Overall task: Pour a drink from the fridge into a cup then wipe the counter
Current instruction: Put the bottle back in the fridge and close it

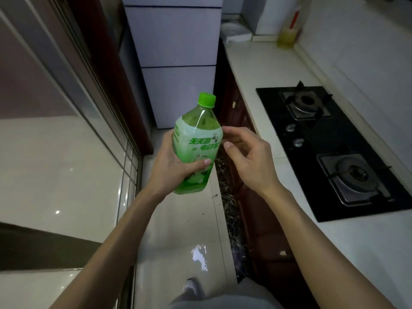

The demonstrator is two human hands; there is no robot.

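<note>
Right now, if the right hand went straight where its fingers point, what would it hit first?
Probably the bottle: the open right hand points at its labelled side, close beside it, though depth is hard to judge. The left hand holds it.

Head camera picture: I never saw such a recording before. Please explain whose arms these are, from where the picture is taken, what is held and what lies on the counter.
There is no machine here: a person wears one wide camera on the head, looking forward and down, so both arms are the person's own. The left hand holds a green bottle by its lower body; the green cap is on. The right hand is relaxed close beside the bottle and holds nothing. At the right runs a white counter with a black gas hob set in it and a yellowish bottle at its far end. The white fridge stands behind, closed. No cup shows.
</note>
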